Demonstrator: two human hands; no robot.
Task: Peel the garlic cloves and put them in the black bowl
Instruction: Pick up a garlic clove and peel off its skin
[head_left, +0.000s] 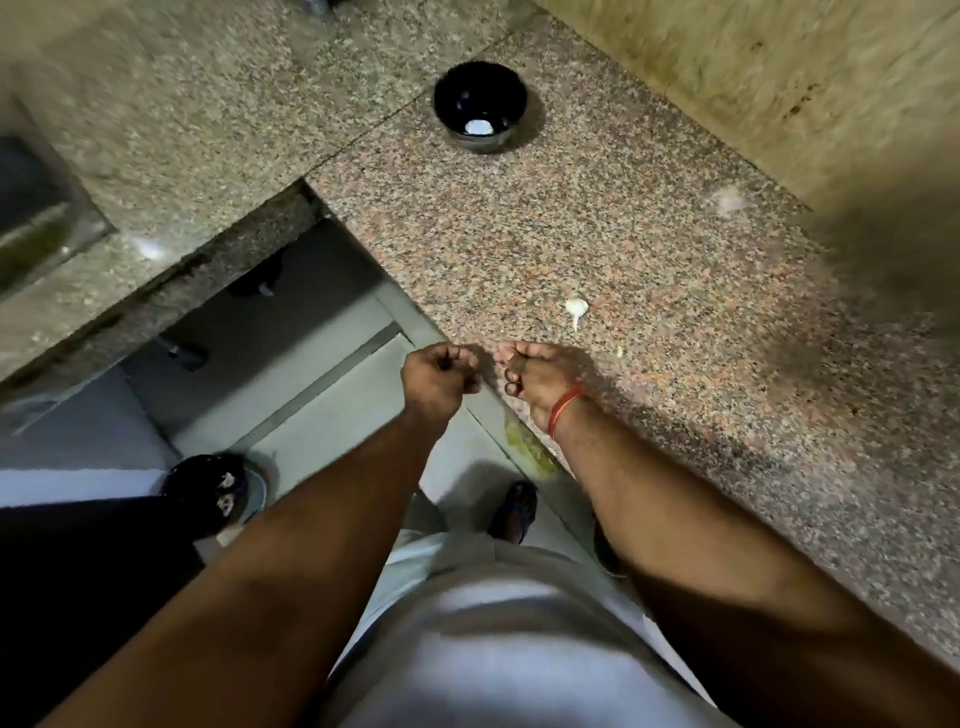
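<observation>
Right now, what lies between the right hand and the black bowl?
Head view: one garlic piece just beyond the right hand; otherwise bare granite counter up to the black bowl.

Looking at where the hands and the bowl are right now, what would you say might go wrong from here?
1. Both hands, left hand and right hand, work over the counter edge; a dropped clove or skin could fall to the floor.
2. The black bowl sits far off, so a toss might miss.
3. The garlic piece lies loose nearby and could get knocked.
</observation>
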